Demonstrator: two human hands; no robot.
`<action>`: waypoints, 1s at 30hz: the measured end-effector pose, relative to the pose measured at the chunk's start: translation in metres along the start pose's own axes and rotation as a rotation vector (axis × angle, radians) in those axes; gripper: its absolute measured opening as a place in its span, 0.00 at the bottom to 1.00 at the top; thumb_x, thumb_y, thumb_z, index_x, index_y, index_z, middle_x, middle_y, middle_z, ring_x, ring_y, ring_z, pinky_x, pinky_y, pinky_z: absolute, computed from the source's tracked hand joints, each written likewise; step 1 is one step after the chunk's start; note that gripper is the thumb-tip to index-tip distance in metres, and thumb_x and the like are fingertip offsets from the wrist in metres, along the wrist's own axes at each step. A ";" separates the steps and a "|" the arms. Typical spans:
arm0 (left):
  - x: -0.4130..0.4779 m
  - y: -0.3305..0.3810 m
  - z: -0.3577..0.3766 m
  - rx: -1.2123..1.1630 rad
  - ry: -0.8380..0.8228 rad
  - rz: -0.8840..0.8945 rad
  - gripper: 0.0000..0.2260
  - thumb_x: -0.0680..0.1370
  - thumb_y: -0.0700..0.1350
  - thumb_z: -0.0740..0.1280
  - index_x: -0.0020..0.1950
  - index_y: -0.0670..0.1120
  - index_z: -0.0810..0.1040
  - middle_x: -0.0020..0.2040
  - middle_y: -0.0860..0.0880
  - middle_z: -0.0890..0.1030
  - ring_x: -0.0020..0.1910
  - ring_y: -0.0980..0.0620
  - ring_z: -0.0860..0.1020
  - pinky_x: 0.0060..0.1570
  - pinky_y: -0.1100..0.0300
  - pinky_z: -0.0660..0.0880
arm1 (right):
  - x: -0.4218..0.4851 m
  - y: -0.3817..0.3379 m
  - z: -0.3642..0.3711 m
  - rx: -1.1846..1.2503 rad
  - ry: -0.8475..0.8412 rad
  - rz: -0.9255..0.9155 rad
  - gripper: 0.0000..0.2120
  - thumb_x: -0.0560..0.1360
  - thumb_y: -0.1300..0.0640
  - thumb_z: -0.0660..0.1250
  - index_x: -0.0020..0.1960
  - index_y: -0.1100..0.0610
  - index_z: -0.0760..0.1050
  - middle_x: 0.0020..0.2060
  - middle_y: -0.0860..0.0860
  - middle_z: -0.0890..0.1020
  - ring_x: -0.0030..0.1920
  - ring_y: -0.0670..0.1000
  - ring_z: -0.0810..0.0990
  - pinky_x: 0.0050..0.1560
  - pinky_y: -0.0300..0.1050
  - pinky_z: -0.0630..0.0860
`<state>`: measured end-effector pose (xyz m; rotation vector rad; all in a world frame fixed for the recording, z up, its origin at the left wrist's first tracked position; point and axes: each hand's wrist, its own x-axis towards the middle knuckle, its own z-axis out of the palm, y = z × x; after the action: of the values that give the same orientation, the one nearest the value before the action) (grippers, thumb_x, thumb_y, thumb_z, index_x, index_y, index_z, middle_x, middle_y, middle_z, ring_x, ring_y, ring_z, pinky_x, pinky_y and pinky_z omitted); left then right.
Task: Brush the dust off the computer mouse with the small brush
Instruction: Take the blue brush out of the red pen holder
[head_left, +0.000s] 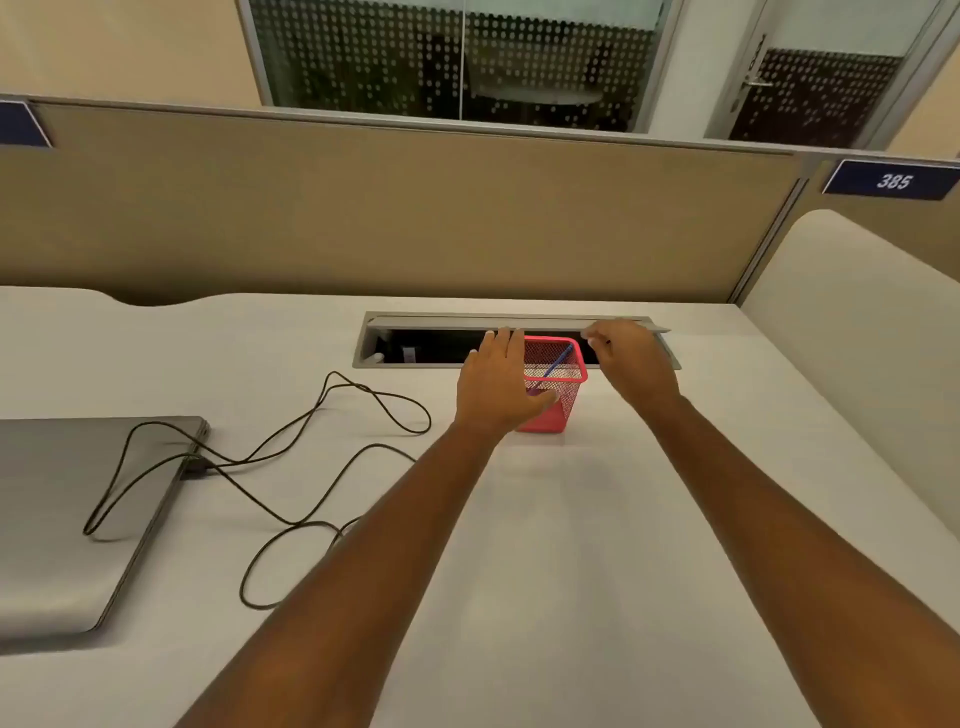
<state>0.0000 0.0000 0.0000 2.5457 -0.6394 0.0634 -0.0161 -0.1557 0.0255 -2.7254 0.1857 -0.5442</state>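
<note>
A: What lies before you?

B: A pale tabletop (597, 545), a closed grey laptop (78, 519) at far left, its dark cable (291, 452) looping toward the middle.

A: And the brush?

B: A blue handle (558, 360) leans inside the pink mesh holder (556, 387). No mouse shows.

A: Your hands?

B: Your left hand (496, 387) cups the holder's left side, fingers spread. Your right hand (631, 361) hovers above its rim, fingers loosely curled, empty.

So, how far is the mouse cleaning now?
Nothing looks done: no mouse is in view. In hand: the left hand rests on the pink mesh holder, where a blue handle, maybe the brush, stands; the right hand reaches over it. Left: take the brush, find the mouse, brush it.
</note>
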 end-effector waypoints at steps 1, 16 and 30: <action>0.002 0.000 0.001 0.002 -0.022 -0.013 0.38 0.72 0.57 0.65 0.72 0.41 0.51 0.75 0.42 0.56 0.74 0.43 0.51 0.72 0.47 0.53 | 0.005 -0.001 0.000 -0.018 -0.045 -0.010 0.11 0.77 0.64 0.57 0.51 0.65 0.78 0.51 0.63 0.81 0.51 0.61 0.78 0.53 0.54 0.75; 0.019 -0.001 0.011 -0.100 -0.067 -0.024 0.35 0.72 0.58 0.65 0.71 0.44 0.55 0.73 0.44 0.62 0.74 0.44 0.55 0.71 0.44 0.56 | 0.035 -0.010 0.004 -0.312 -0.375 -0.184 0.11 0.74 0.60 0.66 0.55 0.58 0.77 0.54 0.60 0.77 0.52 0.59 0.76 0.46 0.48 0.74; 0.034 -0.008 0.016 -0.028 -0.065 0.048 0.34 0.73 0.59 0.62 0.71 0.42 0.55 0.74 0.43 0.60 0.74 0.45 0.54 0.72 0.46 0.53 | 0.036 -0.015 0.024 -0.483 -0.357 -0.209 0.09 0.73 0.64 0.66 0.53 0.61 0.78 0.54 0.61 0.73 0.49 0.61 0.77 0.47 0.53 0.77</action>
<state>0.0325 -0.0165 -0.0118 2.5147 -0.7214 -0.0117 0.0275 -0.1414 0.0232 -3.2781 -0.0727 -0.0531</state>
